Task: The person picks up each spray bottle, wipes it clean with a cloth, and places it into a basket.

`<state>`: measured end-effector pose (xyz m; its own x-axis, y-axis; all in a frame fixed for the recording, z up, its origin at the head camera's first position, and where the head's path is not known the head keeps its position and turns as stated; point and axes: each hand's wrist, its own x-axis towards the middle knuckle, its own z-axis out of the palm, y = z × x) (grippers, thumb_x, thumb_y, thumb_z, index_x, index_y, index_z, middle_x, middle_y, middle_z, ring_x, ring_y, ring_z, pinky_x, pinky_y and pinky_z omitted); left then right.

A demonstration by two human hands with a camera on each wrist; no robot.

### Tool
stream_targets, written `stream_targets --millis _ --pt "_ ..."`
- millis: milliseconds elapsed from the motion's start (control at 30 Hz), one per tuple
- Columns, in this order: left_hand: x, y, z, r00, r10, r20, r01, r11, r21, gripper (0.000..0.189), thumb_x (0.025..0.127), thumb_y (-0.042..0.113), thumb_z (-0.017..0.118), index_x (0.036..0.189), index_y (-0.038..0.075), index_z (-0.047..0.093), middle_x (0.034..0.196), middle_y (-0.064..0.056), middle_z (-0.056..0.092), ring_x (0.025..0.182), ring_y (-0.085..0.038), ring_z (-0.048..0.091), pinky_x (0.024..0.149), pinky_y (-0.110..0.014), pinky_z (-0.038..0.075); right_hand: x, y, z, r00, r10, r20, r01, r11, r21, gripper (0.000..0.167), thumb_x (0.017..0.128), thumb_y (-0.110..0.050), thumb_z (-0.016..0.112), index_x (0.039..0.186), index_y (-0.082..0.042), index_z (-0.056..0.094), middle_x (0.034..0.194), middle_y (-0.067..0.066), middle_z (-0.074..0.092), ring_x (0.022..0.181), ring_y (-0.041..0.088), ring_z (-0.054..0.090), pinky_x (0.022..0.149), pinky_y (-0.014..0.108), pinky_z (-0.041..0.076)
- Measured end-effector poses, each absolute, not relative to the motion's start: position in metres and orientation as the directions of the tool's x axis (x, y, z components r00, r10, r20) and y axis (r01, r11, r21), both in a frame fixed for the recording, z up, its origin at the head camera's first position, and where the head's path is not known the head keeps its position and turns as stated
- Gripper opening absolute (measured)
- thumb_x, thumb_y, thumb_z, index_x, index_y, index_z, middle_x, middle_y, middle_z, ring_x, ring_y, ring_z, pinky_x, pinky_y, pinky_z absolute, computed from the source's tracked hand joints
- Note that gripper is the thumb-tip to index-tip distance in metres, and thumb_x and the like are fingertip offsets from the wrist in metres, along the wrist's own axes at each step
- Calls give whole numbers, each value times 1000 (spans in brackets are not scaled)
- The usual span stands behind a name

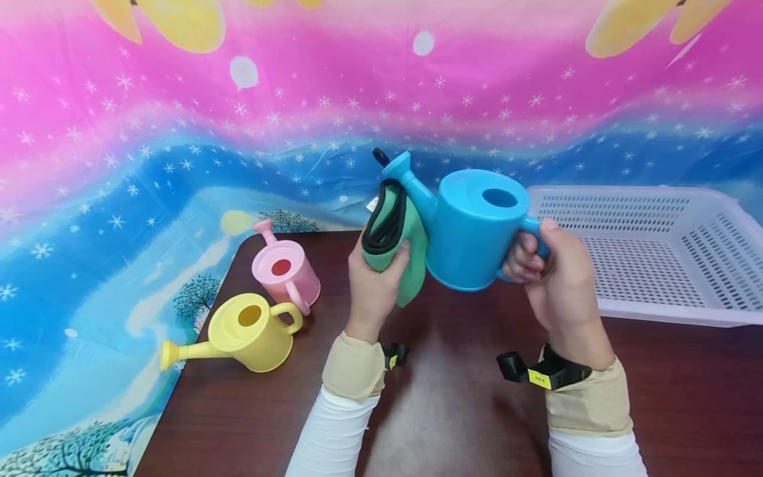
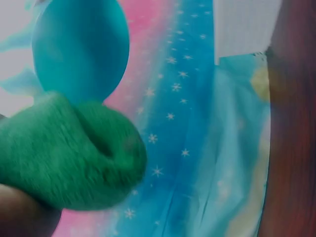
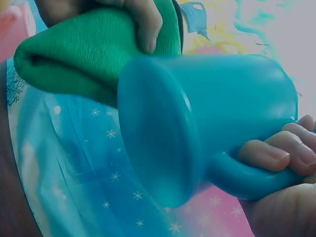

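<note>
White sleeves, 2 of them, nearest the lens, rising from the lower edge into tan cuffs. Behind everything, a pink-and-blue snowflake backdrop. Dark wooden counter below. On it at the right, a pale perforated basket, just beyond the right hand.

Blue watering can: raised clear of the counter, tilted, base showing in the right wrist view. Right hand grasps it, fingers wrapped round the handle.

2 more cans stand at the far left of the counter: yellow watering can, spout pointing left over the edge; pink watering can just behind it. Neither is held.

Green cloth, folded, dark edging, gripped in the left hand between thumb and fingers. It sits at the blue can's spout side, apparently touching; pressure cannot be told.

Reading: wiping down the blue can, probably mid-step. Next move seems to call for a steady right-hand grip while the cloth works round spout and body, then turning the can to bring unwiped sides forward.
</note>
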<state>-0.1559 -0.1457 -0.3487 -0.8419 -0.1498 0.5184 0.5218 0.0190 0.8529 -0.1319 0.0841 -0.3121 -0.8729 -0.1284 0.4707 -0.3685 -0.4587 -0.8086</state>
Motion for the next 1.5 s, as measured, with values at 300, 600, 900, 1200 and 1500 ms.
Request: stream_targets --millis 300,600,900,1200,1500 --pt "-154 -161 -350 -898 -43 438 427 -326 843 55 89 18 77 137 0 59 123 6 68 115 -16 63 104 -33 55 -142 108 -325 -803 -265 534 -270 -637 -722 49 111 -15 6 75 -11 39 65 -2 18 52 12 19 51 32 10" --pt "-153 -163 -357 -860 95 501 399 -487 777 44 85 13 73 127 25 64 120 12 69 110 -8 60 103 -27 51 -141 115 -325 -839 -238 489 -262 -611 -747 53 115 -16 15 79 -13 53 67 -1 18 51 13 17 49 29 10" --pt "-156 -161 -358 -880 113 461 389 -385 837 57 88 28 79 139 9 59 125 9 67 116 -13 60 104 -31 52 -141 100 -320 -872 -111 478 -289 -671 -683 47 115 -19 30 73 -10 49 64 -1 17 49 13 16 46 28 6" --pt "-156 -157 -354 -894 97 438 399 -276 874 65 90 18 72 144 -11 52 126 8 68 116 -12 64 105 -30 54 -139 81 -316 -869 175 463 -478 -540 -693 46 110 -27 48 68 -10 42 61 -1 18 48 13 16 48 31 7" --pt "-154 -155 -352 -909 22 417 397 -263 879 55 90 15 68 139 -7 56 122 5 68 111 -15 65 100 -31 57 -142 88 -319 -848 168 503 -510 -517 -688 45 109 -18 48 66 -6 42 59 1 21 48 15 16 47 32 6"
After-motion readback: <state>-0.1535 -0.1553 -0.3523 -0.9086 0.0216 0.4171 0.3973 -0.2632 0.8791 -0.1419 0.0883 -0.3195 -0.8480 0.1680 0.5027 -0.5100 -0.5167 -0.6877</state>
